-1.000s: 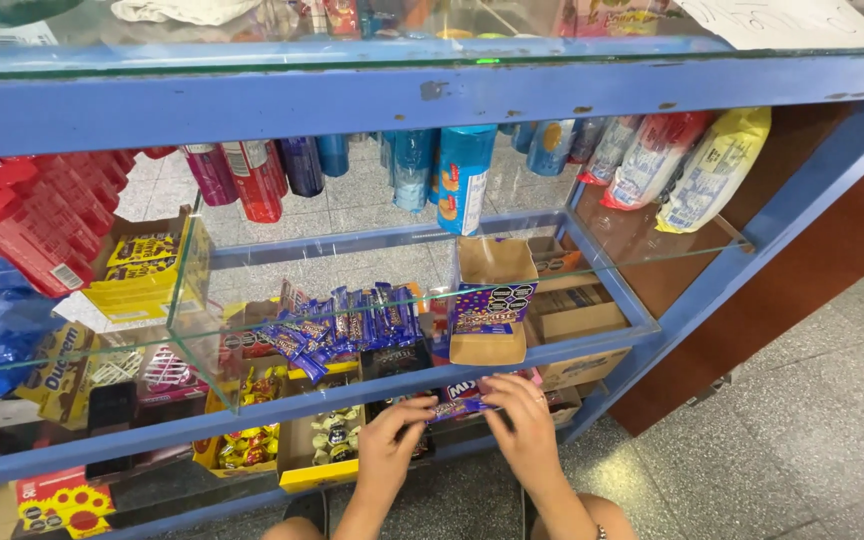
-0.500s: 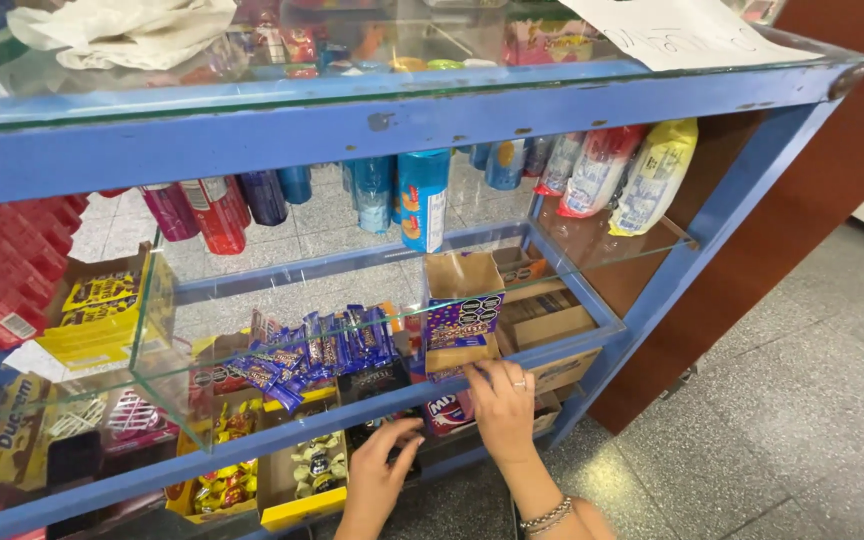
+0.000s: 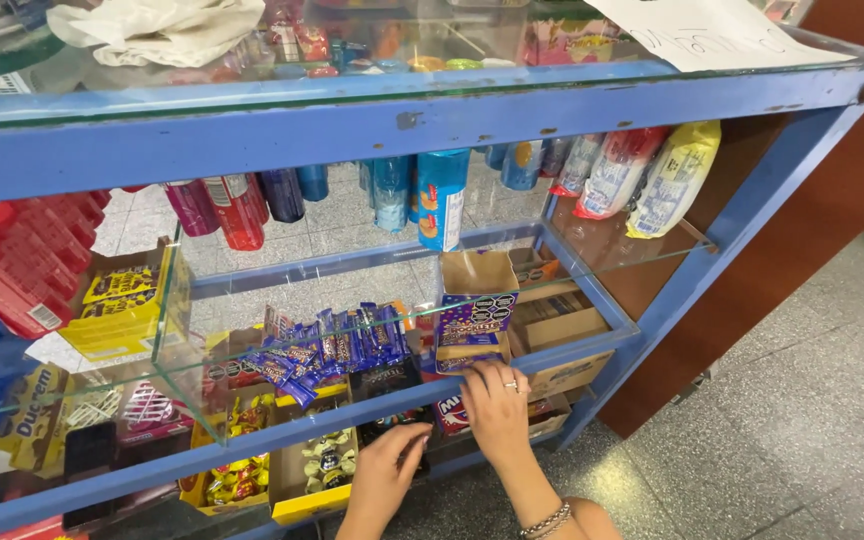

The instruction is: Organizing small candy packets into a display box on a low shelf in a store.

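Purple candy box point(image 3: 474, 325) on lower shelf: right hand point(image 3: 497, 405) flat against its base, left hand point(image 3: 384, 475) below-left, both unclenched, holding nothing.

Shop: snack-stocked glass display counter point(image 3: 432, 120)

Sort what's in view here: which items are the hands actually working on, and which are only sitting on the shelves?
In hand:
right hand resting on the purple box
left hand reaching into the bottom shelf beside the yellow candy box

Lying about:
purple wrapped bars
red packs
blue tube packs
white cloth on the glass top
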